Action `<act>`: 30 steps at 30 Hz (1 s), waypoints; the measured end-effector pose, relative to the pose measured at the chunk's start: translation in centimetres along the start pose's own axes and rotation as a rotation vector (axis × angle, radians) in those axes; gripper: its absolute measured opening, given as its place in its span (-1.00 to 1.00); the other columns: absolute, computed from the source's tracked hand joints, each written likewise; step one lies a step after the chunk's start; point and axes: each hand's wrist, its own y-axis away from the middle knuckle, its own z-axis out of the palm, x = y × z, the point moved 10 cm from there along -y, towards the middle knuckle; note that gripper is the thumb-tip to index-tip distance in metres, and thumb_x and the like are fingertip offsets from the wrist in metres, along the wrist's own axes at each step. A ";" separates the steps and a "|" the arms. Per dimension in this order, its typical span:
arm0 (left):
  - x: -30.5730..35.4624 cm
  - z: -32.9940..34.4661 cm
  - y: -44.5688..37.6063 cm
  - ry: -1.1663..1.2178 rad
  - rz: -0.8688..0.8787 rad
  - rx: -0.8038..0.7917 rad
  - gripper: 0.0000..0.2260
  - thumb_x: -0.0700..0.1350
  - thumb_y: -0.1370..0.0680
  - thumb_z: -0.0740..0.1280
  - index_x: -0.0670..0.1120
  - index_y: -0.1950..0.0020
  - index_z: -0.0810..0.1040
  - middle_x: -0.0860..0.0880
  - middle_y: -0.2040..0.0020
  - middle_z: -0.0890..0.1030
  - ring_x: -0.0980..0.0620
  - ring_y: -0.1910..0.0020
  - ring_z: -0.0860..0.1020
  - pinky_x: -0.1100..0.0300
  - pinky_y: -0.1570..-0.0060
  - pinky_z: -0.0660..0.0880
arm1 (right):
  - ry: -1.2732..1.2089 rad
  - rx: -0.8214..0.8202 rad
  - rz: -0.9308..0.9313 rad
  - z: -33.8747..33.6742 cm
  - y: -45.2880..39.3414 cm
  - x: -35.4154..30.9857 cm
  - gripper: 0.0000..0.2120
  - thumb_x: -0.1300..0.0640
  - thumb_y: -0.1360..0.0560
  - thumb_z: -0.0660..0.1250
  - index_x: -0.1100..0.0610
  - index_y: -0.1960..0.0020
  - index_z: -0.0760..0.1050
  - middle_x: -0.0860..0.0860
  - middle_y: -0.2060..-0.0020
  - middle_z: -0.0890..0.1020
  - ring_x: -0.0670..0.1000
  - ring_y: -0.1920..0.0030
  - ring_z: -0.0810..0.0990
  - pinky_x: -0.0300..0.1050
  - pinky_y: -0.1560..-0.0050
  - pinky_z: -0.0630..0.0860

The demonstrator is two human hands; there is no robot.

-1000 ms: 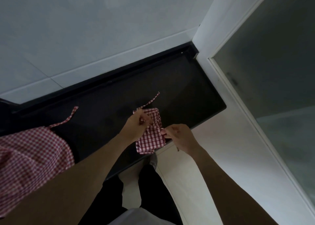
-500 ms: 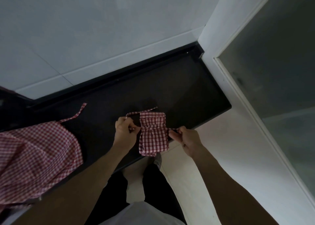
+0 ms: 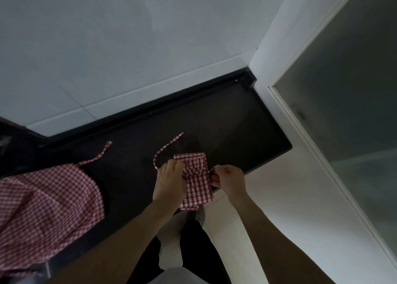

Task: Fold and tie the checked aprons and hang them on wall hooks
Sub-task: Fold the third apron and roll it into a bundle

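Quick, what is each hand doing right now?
Left hand: pinches the strap at the folded apron.
Right hand: fingers curled, pinches the strap's other end.

Black countertop (image 3: 225, 120) running along the white wall, ending at the door frame on the right. Folded checked apron (image 3: 196, 184) lying at its front edge, lower end overhanging, one tie (image 3: 166, 148) curling across the top. Second checked apron (image 3: 45, 206) sitting bunched at the left end, its strap (image 3: 101, 155) trailing over the surface.
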 end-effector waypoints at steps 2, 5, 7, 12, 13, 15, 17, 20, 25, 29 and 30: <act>-0.4 0.0 0.1 0.118 -0.053 -0.002 -0.73 -0.26 -0.57 0.25 -0.13 -0.27 0.40 -0.07 -0.24 0.37 -0.03 -0.18 0.46 0.08 -0.21 0.50 | 0.404 0.129 -0.255 -0.5 0.6 -2.7 -0.82 0.20 -0.60 0.29 0.15 -0.19 0.51 -0.02 -0.03 0.60 -0.05 0.01 0.62 -0.14 -0.05 0.58; -0.3 1.7 0.2 0.166 -0.044 -0.112 -0.56 -0.03 -0.57 0.31 -0.06 -0.40 0.28 -0.05 -0.34 0.23 -0.03 -0.23 0.43 0.04 -0.24 0.50 | 0.657 0.113 -0.511 1.1 2.4 -4.8 -0.75 0.18 -0.61 0.25 0.09 -0.28 0.42 -0.01 -0.16 0.49 -0.04 -0.08 0.55 -0.11 -0.13 0.56; 0.5 2.9 0.2 0.149 0.030 -0.209 -0.45 0.12 -0.54 0.33 0.05 -0.46 0.21 0.00 -0.39 0.17 -0.01 -0.26 0.39 0.01 -0.28 0.48 | 0.713 -0.005 -0.547 2.8 2.9 -4.4 -0.82 0.12 -0.64 0.21 0.09 -0.23 0.38 -0.01 -0.12 0.45 -0.08 0.00 0.54 -0.18 -0.03 0.56; -0.2 4.0 -0.5 -0.158 0.020 -0.255 -0.30 0.27 -0.57 0.24 0.13 -0.61 0.01 -0.11 -0.34 0.18 -0.02 -0.19 0.40 0.09 -0.16 0.52 | 0.544 0.026 -0.483 2.2 1.5 -2.7 -0.78 0.10 -0.61 0.29 0.07 -0.20 0.32 -0.05 -0.07 0.43 -0.15 0.13 0.47 -0.35 0.19 0.45; -0.2 3.9 -0.7 -0.170 -0.009 -0.256 -0.30 0.28 -0.57 0.23 0.15 -0.61 -0.01 -0.09 -0.30 0.23 0.00 -0.13 0.44 0.12 -0.09 0.53 | 0.530 0.048 -0.478 2.0 1.4 -2.9 -0.78 0.10 -0.60 0.30 0.07 -0.19 0.33 -0.05 -0.06 0.44 -0.14 0.12 0.48 -0.32 0.17 0.47; 0.2 3.2 -1.3 -0.166 -0.054 -0.205 -0.31 0.29 -0.54 0.28 0.15 -0.57 0.07 -0.04 -0.24 0.35 0.02 -0.05 0.52 0.12 -0.01 0.49 | 0.558 0.096 -0.489 1.6 1.3 -3.5 -0.82 0.08 -0.61 0.29 0.05 -0.16 0.35 -0.07 -0.02 0.49 -0.11 0.09 0.51 -0.20 0.10 0.55; 0.6 2.0 -2.2 -0.135 -0.070 -0.092 -0.36 0.28 -0.49 0.36 0.08 -0.45 0.21 0.03 -0.18 0.47 0.03 -0.04 0.57 0.11 0.02 0.48 | 0.557 0.111 -0.484 1.4 1.2 -3.9 -0.85 0.05 -0.63 0.27 0.04 -0.15 0.36 -0.08 0.04 0.55 -0.08 0.10 0.57 -0.10 0.05 0.61; 0.9 1.1 -3.1 -0.130 -0.026 -0.011 -0.56 0.24 -0.50 0.37 0.02 -0.22 0.35 0.10 -0.01 0.58 0.06 0.10 0.61 0.15 0.13 0.51 | 0.517 0.109 -0.496 0.8 0.9 -4.5 -0.83 0.04 -0.62 0.30 0.06 -0.15 0.41 -0.12 0.11 0.57 -0.11 0.14 0.60 -0.17 0.08 0.61; 0.4 1.6 -3.8 -0.145 0.079 -0.081 -0.68 0.25 -0.59 0.21 0.02 -0.10 0.47 0.05 0.22 0.62 0.07 0.30 0.59 0.10 0.19 0.56 | 0.396 0.041 -0.495 -0.6 -0.4 -4.6 -0.87 0.08 -0.53 0.42 0.11 0.05 0.50 -0.10 0.20 0.59 -0.16 0.19 0.58 -0.25 0.15 0.53; -1.1 1.8 -3.9 -0.138 0.060 -0.146 -0.61 0.25 -0.61 0.13 -0.03 0.14 0.49 0.04 0.34 0.56 0.04 0.36 0.57 0.07 0.22 0.55 | 0.346 0.055 -0.322 -2.8 -2.8 -3.0 -0.86 0.09 -0.48 0.48 0.14 0.11 0.57 0.00 0.19 0.65 -0.03 0.15 0.64 -0.03 0.03 0.61; -1.6 1.8 -3.9 -0.125 0.050 -0.154 -0.62 0.24 -0.61 0.15 -0.02 0.17 0.49 0.04 0.36 0.55 0.05 0.37 0.56 0.09 0.23 0.55 | 0.345 0.068 -0.299 -3.4 -3.2 -2.8 -0.86 0.10 -0.48 0.48 0.15 0.11 0.58 0.00 0.19 0.66 -0.03 0.15 0.64 -0.04 0.04 0.61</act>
